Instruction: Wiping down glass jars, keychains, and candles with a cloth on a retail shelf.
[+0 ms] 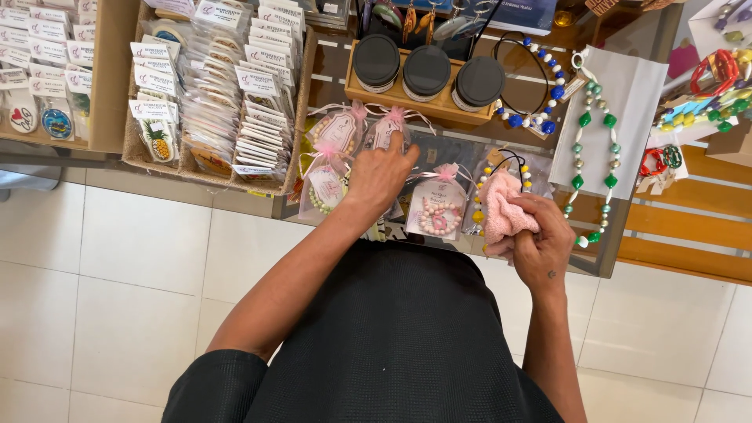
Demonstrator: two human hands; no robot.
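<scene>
Pink cloth (501, 210) is what I've got bunched up in my right hand (536, 243), fingers curled tight around it, just at the near edge of the display table (603, 251). My left hand (378, 176) is further in, fingers bent down onto one of the little sheer gift bags (385, 125) with a pink bow on top; looks like I'm pinching the bag's top, though my fingertips are hidden behind it so I can't say for sure. More of those bags sit right around that hand, each with a bead bracelet inside, including one (439, 207) between my two hands. Behind them there's a wooden tray (395, 92) with three black-lidded jars (427, 70). Off to the right, a green bead necklace (591, 149) lies on white paper, with a blue and white one (540, 86) beside it. On the left, a basket (301, 117) is stuffed with carded items in clear sleeves.
</scene>
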